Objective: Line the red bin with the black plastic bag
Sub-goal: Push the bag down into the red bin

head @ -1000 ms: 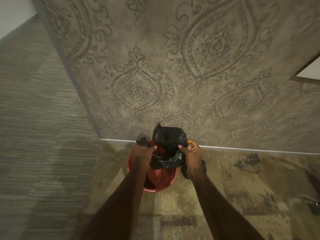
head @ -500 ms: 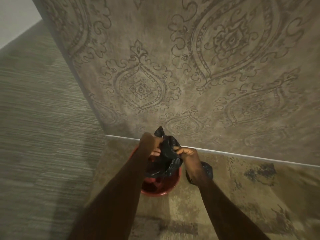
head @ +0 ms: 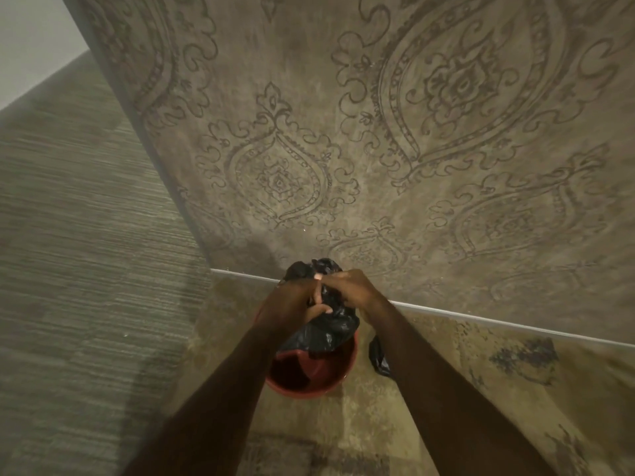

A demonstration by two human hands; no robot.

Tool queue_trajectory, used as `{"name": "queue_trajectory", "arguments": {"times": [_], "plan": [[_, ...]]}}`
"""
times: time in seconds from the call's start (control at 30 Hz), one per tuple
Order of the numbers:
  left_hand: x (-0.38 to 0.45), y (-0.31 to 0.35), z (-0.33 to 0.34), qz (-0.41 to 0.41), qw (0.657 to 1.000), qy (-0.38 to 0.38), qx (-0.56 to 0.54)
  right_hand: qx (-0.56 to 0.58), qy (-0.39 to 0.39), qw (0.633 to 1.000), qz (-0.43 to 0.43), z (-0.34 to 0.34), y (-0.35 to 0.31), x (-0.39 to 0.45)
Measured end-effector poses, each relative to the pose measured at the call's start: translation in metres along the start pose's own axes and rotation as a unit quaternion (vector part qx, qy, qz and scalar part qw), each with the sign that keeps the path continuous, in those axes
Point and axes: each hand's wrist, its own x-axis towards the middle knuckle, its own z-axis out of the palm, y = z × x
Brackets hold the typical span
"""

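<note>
A round red bin [head: 331,384] stands on the floor against the patterned wall. Over its far rim hangs a crumpled black plastic bag [head: 326,333], bunched up and partly dangling into the bin. My left hand [head: 292,304] and my right hand [head: 347,286] meet above the bin, fingers pinching the bag's upper folds close together. The bag's top sticks up behind my hands. My forearms hide the bin's left rim and part of its right side.
A second piece of black plastic [head: 378,359] lies on the floor right of the bin. The damask-patterned wall [head: 378,149] rises just behind, with a pale baseboard strip [head: 481,321]. A striped wall [head: 68,269] is on the left.
My hands have come together from either side of the bin and now pinch the bag at one spot. The bag is gathered tighter between them.
</note>
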Motion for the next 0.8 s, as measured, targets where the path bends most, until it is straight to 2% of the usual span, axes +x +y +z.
{"name": "queue_trajectory", "arguments": {"times": [0.07, 0.13, 0.2, 0.37, 0.43, 0.5, 0.57, 0.63, 0.7, 0.8], "plan": [[-0.009, -0.003, 0.002, 0.0, 1.0, -0.01, 0.005, -0.019, 0.017, 1.0, -0.014, 0.009, 0.003, 0.003], [-0.021, -0.011, 0.002, -0.01, 1.0, -0.028, -0.01, 0.024, 0.098, 0.994, -0.036, 0.014, 0.012, 0.006], [-0.037, -0.024, -0.001, -0.032, 0.997, -0.041, -0.055, 0.098, 0.182, 0.977, -0.046, 0.013, 0.023, 0.004], [-0.068, -0.051, -0.018, -0.136, 0.978, -0.103, -0.12, 0.301, 0.246, 0.916, -0.095, 0.015, 0.037, -0.01], [-0.071, -0.059, -0.025, -0.186, 0.964, -0.166, -0.093, 0.364, 0.272, 0.884, -0.112, 0.011, 0.035, -0.015], [-0.074, -0.072, -0.026, -0.234, 0.947, -0.221, 0.028, 0.387, 0.294, 0.866, -0.117, 0.002, 0.033, -0.016], [-0.082, -0.081, -0.027, -0.278, 0.926, -0.196, 0.161, 0.387, 0.311, 0.86, -0.116, -0.007, 0.032, -0.019], [-0.085, -0.087, -0.03, -0.3, 0.924, -0.118, 0.206, 0.388, 0.323, 0.857, -0.106, -0.016, 0.034, -0.026], [-0.081, -0.09, -0.04, -0.277, 0.939, -0.013, 0.204, 0.389, 0.315, 0.86, -0.1, -0.021, 0.037, -0.035], [-0.065, -0.079, -0.044, -0.049, 0.945, 0.062, 0.319, 0.408, 0.242, 0.874, -0.103, -0.021, 0.043, -0.049]]}}
